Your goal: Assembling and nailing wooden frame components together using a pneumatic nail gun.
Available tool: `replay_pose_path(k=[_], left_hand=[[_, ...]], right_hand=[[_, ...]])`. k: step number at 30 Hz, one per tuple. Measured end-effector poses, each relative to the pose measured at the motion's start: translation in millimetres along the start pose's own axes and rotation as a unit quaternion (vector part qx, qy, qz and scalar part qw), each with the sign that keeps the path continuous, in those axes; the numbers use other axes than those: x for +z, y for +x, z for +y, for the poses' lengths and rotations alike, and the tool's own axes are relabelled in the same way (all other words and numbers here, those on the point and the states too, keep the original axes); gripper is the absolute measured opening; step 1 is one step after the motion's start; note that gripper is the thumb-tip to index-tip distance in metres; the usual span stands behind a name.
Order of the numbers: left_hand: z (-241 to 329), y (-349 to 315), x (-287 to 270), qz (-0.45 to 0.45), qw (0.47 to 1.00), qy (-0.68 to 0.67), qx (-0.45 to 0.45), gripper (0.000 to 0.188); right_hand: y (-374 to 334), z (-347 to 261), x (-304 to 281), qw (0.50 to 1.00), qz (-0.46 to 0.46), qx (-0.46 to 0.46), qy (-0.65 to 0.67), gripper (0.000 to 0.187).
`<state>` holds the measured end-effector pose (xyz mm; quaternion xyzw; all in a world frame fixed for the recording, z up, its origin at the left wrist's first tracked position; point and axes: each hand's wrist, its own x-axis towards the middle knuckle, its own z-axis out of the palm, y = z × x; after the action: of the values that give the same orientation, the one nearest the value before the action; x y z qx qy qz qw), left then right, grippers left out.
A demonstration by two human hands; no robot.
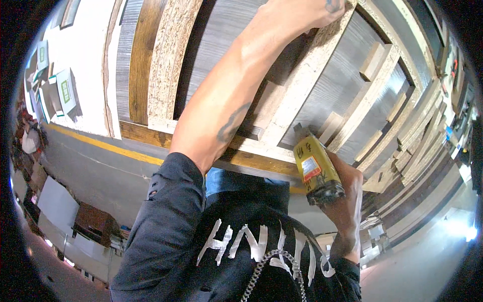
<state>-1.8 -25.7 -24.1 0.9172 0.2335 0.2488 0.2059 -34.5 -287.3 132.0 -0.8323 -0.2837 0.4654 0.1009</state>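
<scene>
My left arm stretches across a wooden frame (302,83) of pale chipboard strips on a grey wood-grain panel (314,103). At the top edge of the view, my left hand (324,12) rests over one of the long strips; its fingers are turned away and hidden. My right hand (347,173) is wrapped round a yellow-green nail gun (316,163) with a black end cap, near the frame's close edge. The gun's dark nose points away from me, above the panel by a crosspiece. Short wooden blocks (372,61) lie against the strips.
Brown wood-grain edging (246,160) runs along the panel's near side. On the left, small cartons (64,90) stand on a white board (90,65). A yellow line (105,143) marks the grey floor. More strips (420,123) are stacked at the right.
</scene>
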Motion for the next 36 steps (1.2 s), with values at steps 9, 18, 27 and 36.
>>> replay_pose_path(k=[9,18,27,36], left_hand=[[-16.0,-3.7,5.3,0.064,0.997,-0.031,0.024,0.044],[-19.1,-2.3,-6.7,0.043,0.993,-0.107,0.033,0.048],[-15.4,6.4,-22.4,-0.023,0.986,-0.167,0.009,0.052],[-13.8,7.6,-22.8,-0.076,0.991,-0.111,0.005,0.065]], right_hand=[[29.9,-1.4,-26.1,0.992,-0.003,-0.129,-0.012,0.047],[48.4,-23.8,-28.2,0.993,-0.023,-0.076,0.091,0.049],[54.1,-31.0,-47.3,0.993,-0.039,-0.112,0.018,0.05],[109.2,-5.0,-104.1,0.957,0.155,-0.151,-0.192,0.035]])
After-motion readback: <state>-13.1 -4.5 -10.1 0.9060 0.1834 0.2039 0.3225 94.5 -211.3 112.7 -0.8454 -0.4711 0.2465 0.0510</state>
